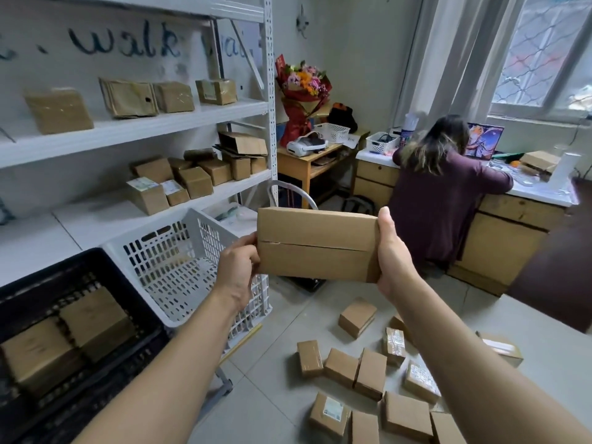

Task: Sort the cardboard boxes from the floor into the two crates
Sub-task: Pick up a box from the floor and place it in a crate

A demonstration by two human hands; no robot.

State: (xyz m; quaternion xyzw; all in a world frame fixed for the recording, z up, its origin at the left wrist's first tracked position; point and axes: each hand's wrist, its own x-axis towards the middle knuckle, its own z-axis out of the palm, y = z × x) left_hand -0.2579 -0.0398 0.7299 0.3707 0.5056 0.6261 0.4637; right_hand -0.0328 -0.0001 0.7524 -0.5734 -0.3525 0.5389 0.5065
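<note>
Fingers (248,248) of the left hand (238,267) are curled round the left end of a flat box (315,245). The right hand (392,254) grips the right end, thumb upright against the edge. The box is held in the air between both hands, long side nearly level, seam facing the camera. It is above the floor (272,395), just right of the white crate (185,261). The black crate (64,274) stands just beside the white one, on its left, and holds two boxes (93,318) side by side. Loose boxes (357,317) lie scattered on the floor under the right arm, several of them touching. A shelf (128,129) at left carries further boxes. At the back right, a person (439,193) leans over a surface (538,192).
</note>
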